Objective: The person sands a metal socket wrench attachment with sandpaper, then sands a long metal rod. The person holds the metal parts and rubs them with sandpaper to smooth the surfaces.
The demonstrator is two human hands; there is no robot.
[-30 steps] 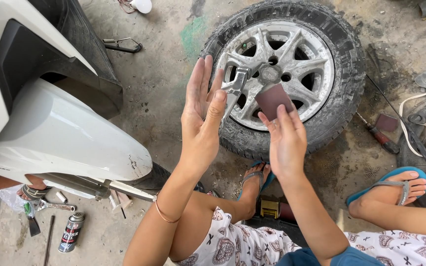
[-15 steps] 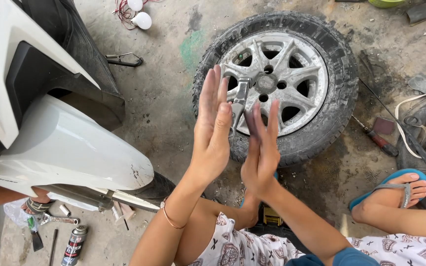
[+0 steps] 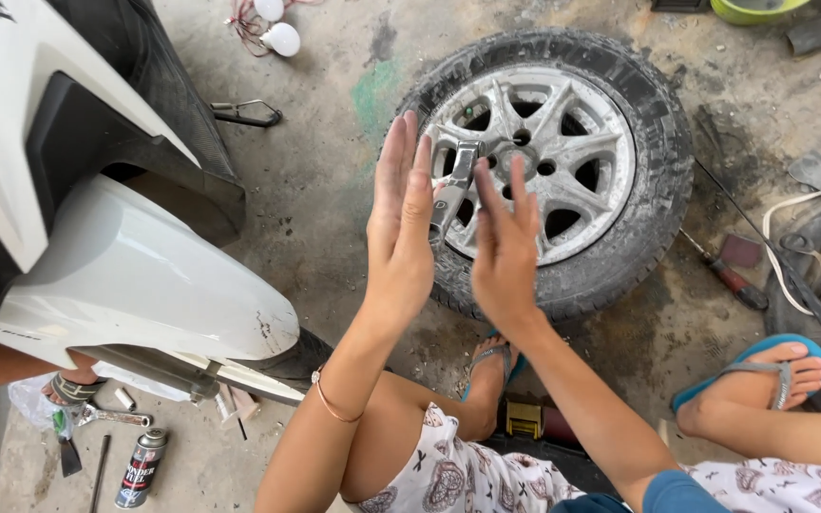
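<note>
Concrete floor, wheel flat at far side; left hand, right hand open, empty, above near rim; wrench on spokes.

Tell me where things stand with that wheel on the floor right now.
Done: the wheel lies flat on the concrete, off any vehicle, with a metal wrench resting across its alloy rim. In hand: nothing. The left hand and right hand are raised, palms facing each other, empty, above the tyre's near edge. Left: the wrench is untouched, and a screwdriver lies unused beside the tyre.
</note>
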